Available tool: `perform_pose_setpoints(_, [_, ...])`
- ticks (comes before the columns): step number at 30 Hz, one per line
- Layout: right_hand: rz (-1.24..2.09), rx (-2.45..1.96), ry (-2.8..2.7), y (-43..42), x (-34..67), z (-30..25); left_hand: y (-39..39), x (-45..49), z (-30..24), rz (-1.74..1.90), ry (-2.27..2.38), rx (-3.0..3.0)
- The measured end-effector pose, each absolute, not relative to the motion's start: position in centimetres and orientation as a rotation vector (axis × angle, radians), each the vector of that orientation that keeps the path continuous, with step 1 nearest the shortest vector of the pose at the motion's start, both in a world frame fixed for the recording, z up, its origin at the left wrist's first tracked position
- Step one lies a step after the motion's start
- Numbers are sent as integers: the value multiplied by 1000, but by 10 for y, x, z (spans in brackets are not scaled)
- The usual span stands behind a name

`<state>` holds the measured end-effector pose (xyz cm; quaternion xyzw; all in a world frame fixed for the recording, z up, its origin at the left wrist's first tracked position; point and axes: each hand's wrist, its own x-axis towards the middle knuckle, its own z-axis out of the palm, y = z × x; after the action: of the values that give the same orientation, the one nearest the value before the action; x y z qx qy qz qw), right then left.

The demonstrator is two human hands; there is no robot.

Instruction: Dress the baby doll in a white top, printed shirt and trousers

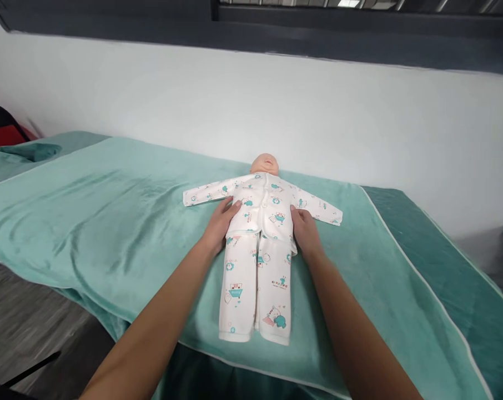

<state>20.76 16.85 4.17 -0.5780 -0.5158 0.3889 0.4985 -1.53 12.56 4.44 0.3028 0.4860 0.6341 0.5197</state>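
Observation:
A baby doll (265,164) lies on its back on the bed, its head toward the wall. It wears a white long-sleeved top (262,194) with small teal and pink prints, closed at the front. Matching trousers (238,283) cover both legs, which point toward me. The sleeves stretch out to either side, and neither the doll's hands nor its feet show. My left hand (220,226) grips the doll's waist on the left, thumb on the top. On the opposite side my right hand (306,230) does the same, with its fingers partly hidden.
A light teal blanket (122,205) with pale piping spreads under the doll, over a darker green cover (438,250). Behind the bed rises a white wall (151,94) below a dark window frame (151,25). A red and black object (4,136) stands at far left. Grey flooring (18,311) shows lower left.

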Motion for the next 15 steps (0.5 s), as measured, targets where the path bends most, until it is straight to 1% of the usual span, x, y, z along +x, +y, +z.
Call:
perform_pose_setpoints(2, [1001,-1348,-1230,180,202,37,137,-13,46,1510,1094,714])
perform_pose_setpoints(7, [1250,-1020,-976,185,202,26,152,-9,48,1533,1026,745])
perform_pose_setpoints(11, [1281,-878,-882,186,203,27,166,-1,52,1557,1013,760])
perform_pose_setpoints(15, [1302,-870,-865,185,205,32,176,5,54,1563,1035,763])
